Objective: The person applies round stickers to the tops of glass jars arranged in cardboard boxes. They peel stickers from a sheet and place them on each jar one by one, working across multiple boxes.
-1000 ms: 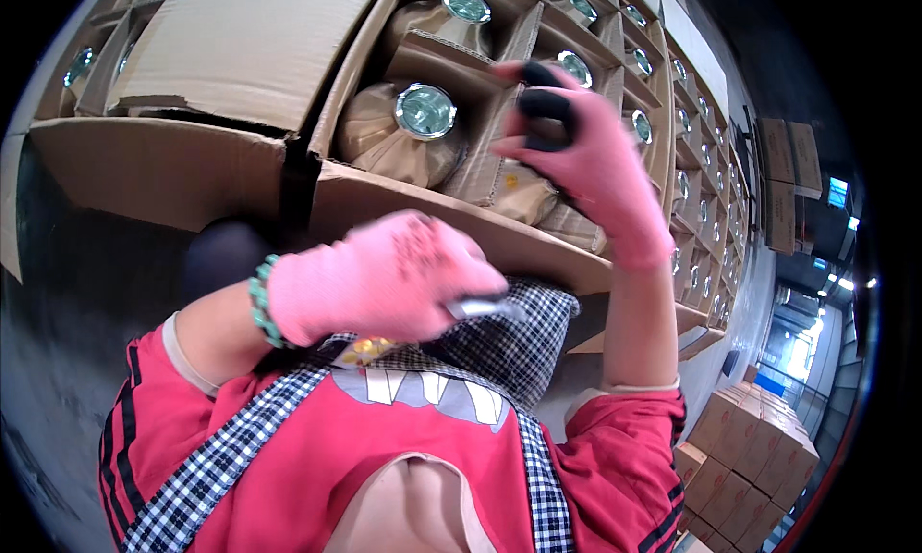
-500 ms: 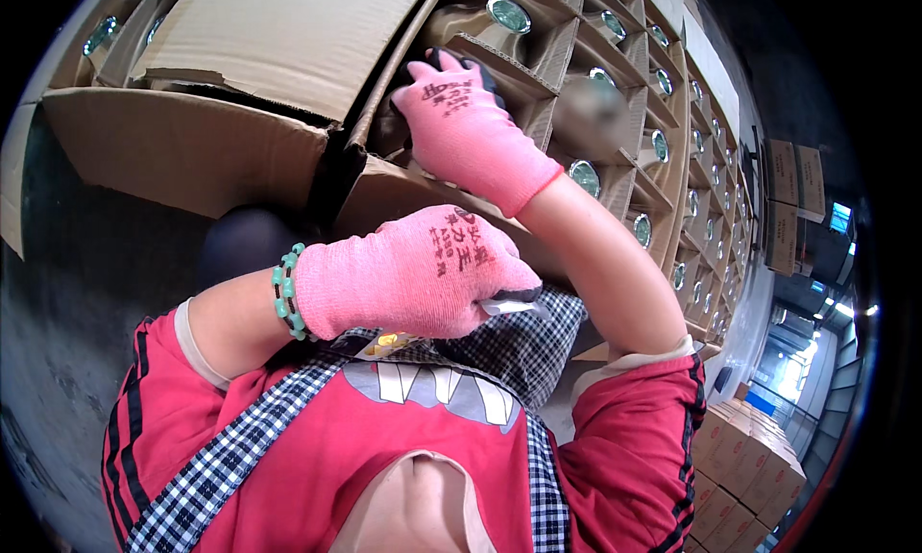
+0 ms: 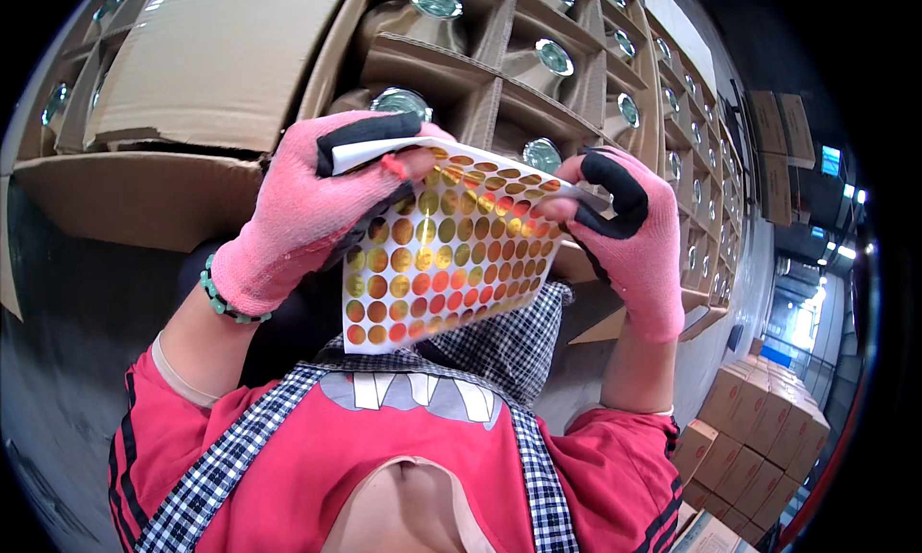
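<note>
A white sheet of round, shiny gold-orange stickers (image 3: 447,255) hangs in front of my chest. My left hand (image 3: 298,202), in a pink glove with black fingers, pinches its upper left edge, which is folded over. With bare-looking fingertips my right hand (image 3: 634,221), gloved alike, grips the sheet's upper right corner, where the paper curls back. Whether a single sticker is between the right fingertips I cannot tell. Just beyond the sheet, a glass jar (image 3: 543,155) and another glass jar (image 3: 401,102) stand in cells of an open cardboard box (image 3: 490,111).
More open boxes with cardboard dividers (image 3: 655,121) and glass vessels run off to the right. A closed flap (image 3: 211,63) covers a box at the left. Stacked cartons (image 3: 759,418) stand at the lower right, and a grey floor (image 3: 106,361) lies at left.
My right hand has come back from the box cell to the sheet. My left hand has lifted and turned, bringing the sticker sheet into full view.
</note>
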`<state>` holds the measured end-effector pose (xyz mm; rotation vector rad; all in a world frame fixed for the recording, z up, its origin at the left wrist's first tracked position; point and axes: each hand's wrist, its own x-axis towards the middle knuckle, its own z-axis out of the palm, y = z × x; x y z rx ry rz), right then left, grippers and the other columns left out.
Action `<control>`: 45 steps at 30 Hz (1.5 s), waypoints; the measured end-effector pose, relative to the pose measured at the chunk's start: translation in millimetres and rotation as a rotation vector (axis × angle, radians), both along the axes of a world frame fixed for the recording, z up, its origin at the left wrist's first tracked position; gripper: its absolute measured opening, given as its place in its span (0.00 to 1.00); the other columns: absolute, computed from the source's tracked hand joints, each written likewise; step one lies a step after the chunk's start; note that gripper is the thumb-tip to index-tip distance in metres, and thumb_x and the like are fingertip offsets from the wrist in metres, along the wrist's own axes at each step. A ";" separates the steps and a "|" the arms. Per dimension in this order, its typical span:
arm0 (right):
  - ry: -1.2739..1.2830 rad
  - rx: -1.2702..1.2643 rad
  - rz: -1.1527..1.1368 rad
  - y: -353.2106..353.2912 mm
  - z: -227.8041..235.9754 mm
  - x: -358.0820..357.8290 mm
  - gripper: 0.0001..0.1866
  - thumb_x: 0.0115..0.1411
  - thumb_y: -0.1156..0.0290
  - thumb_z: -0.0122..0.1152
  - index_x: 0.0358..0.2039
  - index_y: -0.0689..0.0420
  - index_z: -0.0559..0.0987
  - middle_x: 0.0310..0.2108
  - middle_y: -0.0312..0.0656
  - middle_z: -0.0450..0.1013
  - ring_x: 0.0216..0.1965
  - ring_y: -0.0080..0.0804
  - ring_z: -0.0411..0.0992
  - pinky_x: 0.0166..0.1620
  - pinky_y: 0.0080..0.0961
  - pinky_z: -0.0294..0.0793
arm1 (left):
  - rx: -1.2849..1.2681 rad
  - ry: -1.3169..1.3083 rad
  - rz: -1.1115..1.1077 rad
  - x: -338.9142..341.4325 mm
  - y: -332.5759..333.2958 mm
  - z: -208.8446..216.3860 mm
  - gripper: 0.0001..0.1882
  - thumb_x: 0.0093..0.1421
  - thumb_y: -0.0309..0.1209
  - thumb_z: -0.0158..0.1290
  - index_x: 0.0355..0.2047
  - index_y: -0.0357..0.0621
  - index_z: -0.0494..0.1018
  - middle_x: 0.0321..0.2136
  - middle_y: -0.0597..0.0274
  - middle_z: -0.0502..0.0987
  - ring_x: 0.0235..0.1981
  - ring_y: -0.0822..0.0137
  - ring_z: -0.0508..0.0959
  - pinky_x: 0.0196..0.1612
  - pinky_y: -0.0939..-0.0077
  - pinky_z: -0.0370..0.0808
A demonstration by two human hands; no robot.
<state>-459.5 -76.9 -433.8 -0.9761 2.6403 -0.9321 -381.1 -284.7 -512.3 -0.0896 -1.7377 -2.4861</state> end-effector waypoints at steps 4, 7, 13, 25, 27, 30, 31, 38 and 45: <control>0.178 -0.118 0.045 3.6 -6.3 1.4 0.08 0.39 0.76 0.62 0.22 0.63 0.74 0.22 0.43 0.70 0.27 0.37 0.69 0.33 0.25 0.68 | 0.005 0.125 0.101 -2.6 4.5 -9.3 0.11 0.51 0.24 0.52 0.36 0.35 0.72 0.29 0.62 0.75 0.32 0.76 0.73 0.39 0.85 0.68; 0.132 -0.061 0.040 2.8 -3.4 1.9 0.08 0.40 0.76 0.62 0.22 0.63 0.74 0.22 0.44 0.70 0.27 0.39 0.69 0.31 0.26 0.68 | 0.118 0.034 0.131 1.9 1.9 -21.4 0.13 0.50 0.23 0.52 0.38 0.34 0.71 0.31 0.60 0.75 0.33 0.73 0.73 0.40 0.82 0.69; 0.219 -0.055 0.085 1.8 -1.2 2.9 0.08 0.39 0.75 0.62 0.22 0.61 0.73 0.21 0.43 0.69 0.26 0.41 0.69 0.33 0.28 0.68 | 0.013 0.009 0.013 0.1 -4.2 -15.3 0.15 0.50 0.27 0.53 0.38 0.33 0.70 0.33 0.58 0.75 0.30 0.73 0.72 0.35 0.81 0.70; 0.634 0.018 0.228 -9.3 3.6 2.8 0.10 0.39 0.74 0.62 0.27 0.54 0.75 0.25 0.38 0.71 0.31 0.37 0.70 0.36 0.30 0.67 | 0.037 -0.093 0.160 8.9 -2.6 -2.7 0.13 0.49 0.25 0.55 0.36 0.32 0.71 0.30 0.57 0.76 0.32 0.74 0.75 0.36 0.86 0.71; 0.662 0.049 0.250 -7.3 3.0 3.5 0.11 0.37 0.75 0.62 0.26 0.54 0.75 0.28 0.38 0.71 0.33 0.37 0.69 0.38 0.31 0.67 | 0.107 -0.137 0.146 9.6 -2.6 2.1 0.13 0.49 0.25 0.56 0.36 0.32 0.71 0.29 0.58 0.76 0.32 0.75 0.75 0.36 0.86 0.71; 0.688 0.048 0.254 -11.5 5.0 6.8 0.08 0.36 0.78 0.61 0.21 0.57 0.74 0.25 0.38 0.72 0.30 0.34 0.70 0.39 0.27 0.68 | 0.065 -0.148 0.140 9.3 -2.4 2.4 0.11 0.49 0.24 0.55 0.34 0.35 0.72 0.27 0.62 0.75 0.28 0.75 0.73 0.33 0.85 0.69; 0.669 0.041 0.242 -12.9 3.2 7.0 0.08 0.36 0.78 0.61 0.21 0.58 0.74 0.25 0.38 0.72 0.30 0.35 0.70 0.38 0.27 0.68 | 0.045 -0.153 0.151 9.2 -1.7 2.3 0.10 0.49 0.24 0.55 0.33 0.35 0.73 0.27 0.63 0.75 0.28 0.76 0.73 0.33 0.86 0.70; 0.075 -0.381 0.042 4.8 6.9 -13.3 0.03 0.43 0.82 0.54 0.22 0.62 0.72 0.30 0.43 0.72 0.34 0.27 0.69 0.39 0.22 0.67 | 0.057 -0.242 0.181 4.4 0.4 -2.0 0.09 0.49 0.28 0.56 0.30 0.37 0.74 0.22 0.67 0.74 0.24 0.80 0.72 0.28 0.89 0.67; 0.097 0.280 -0.230 82.2 -46.7 -186.8 0.09 0.43 0.70 0.62 0.22 0.62 0.75 0.18 0.39 0.71 0.22 0.23 0.68 0.30 0.21 0.67 | -0.052 -0.278 0.148 -5.8 5.7 0.2 0.10 0.48 0.31 0.56 0.30 0.37 0.74 0.20 0.68 0.73 0.22 0.81 0.70 0.26 0.89 0.66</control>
